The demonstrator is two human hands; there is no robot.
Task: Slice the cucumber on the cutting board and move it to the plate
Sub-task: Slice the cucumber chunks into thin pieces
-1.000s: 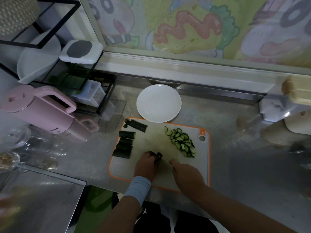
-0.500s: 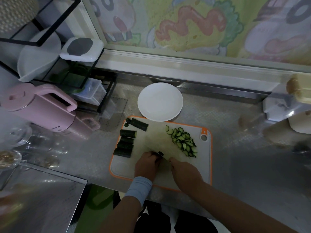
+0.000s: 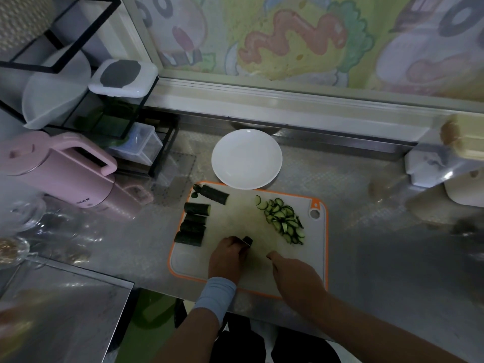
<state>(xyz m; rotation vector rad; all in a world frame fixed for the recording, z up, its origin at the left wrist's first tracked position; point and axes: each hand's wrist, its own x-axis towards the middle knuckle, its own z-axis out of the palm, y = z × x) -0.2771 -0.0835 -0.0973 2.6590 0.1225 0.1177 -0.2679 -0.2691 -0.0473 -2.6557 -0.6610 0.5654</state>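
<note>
Left hand [image 3: 227,258] pinching cucumber stub [image 3: 247,241], right hand [image 3: 296,275] curled, hold unclear; plate [image 3: 246,158] just beyond cutting board [image 3: 235,216].

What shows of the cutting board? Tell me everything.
The cutting board is a pale rectangular slab, plastic-looking, with orange rim, rounded corners and a hang hole at its far right corner. It lies flat on the metal counter, beside the white plate. Cucumber chunks line its left side, slices its right; the left hand holds a cucumber piece on it.
</note>
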